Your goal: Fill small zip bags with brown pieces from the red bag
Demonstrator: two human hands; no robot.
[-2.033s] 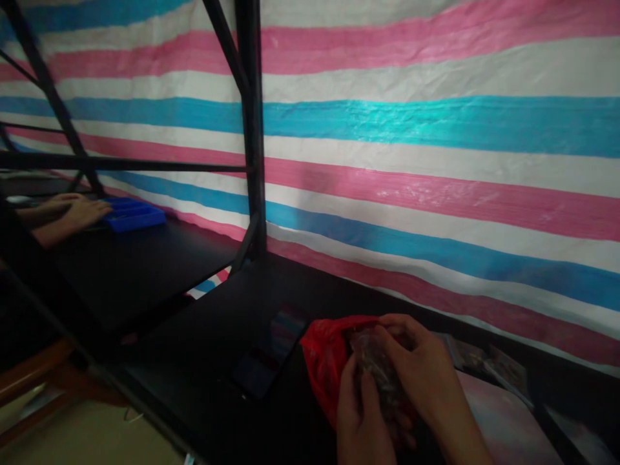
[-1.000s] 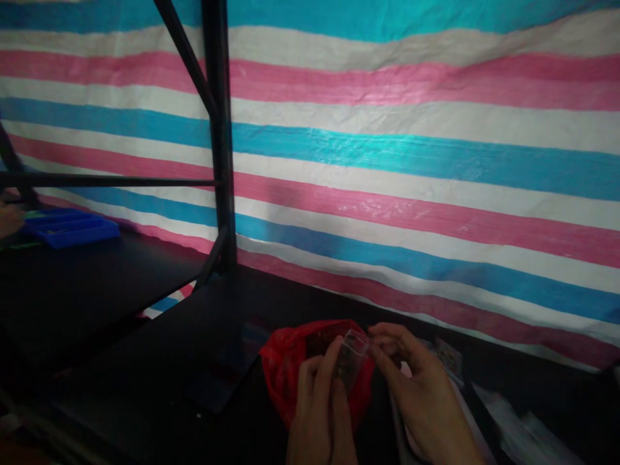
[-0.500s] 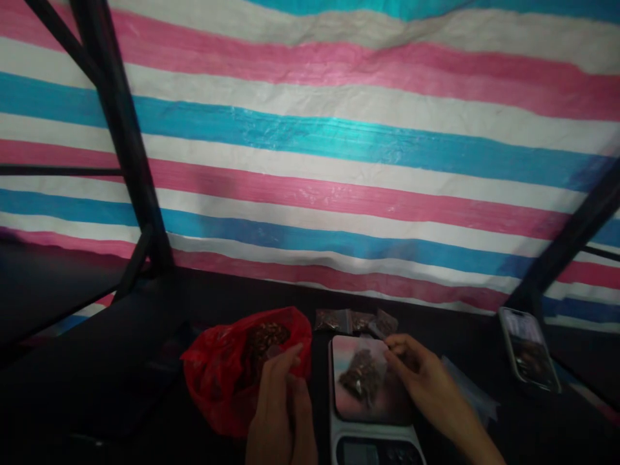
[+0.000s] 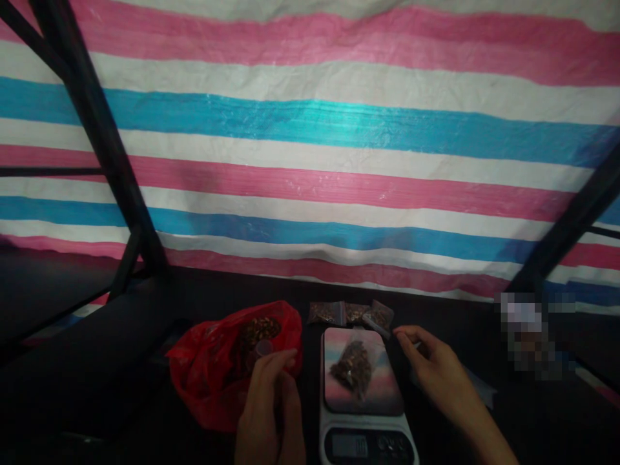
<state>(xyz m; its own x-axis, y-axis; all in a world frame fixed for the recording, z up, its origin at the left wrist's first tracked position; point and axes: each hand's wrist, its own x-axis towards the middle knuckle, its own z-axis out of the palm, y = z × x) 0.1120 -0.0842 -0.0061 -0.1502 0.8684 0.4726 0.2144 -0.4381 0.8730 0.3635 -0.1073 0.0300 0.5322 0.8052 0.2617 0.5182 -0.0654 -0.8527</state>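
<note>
A small clear zip bag of brown dried bits (image 4: 354,368) lies on the shiny plate of a digital scale (image 4: 329,421). Beside the scale's right edge, my right hand (image 4: 433,361) has thumb and forefinger drawn together, with nothing visible between them. My left hand (image 4: 271,400) is on the scale's other side, fingers stretched and thumb apart, in front of a red plastic bag (image 4: 208,387). Inside that bag are loose brown bits (image 4: 259,329) and a small clear round cup (image 4: 264,348). Whether my left fingertips touch the cup, I cannot tell.
Behind the scale, several filled zip bags (image 4: 327,313) lie in a row on the dark table (image 4: 203,287). Clear plastic (image 4: 479,389) lies partly under my right forearm. A blurred-out patch (image 4: 526,332) covers an object at right. Dark posts (image 4: 111,161) stand before a striped sheet (image 4: 339,174).
My right hand has let go of the zip bag on the scale and moved right, off the plate. My left hand stays by the red bag. The view has tilted down slightly.
</note>
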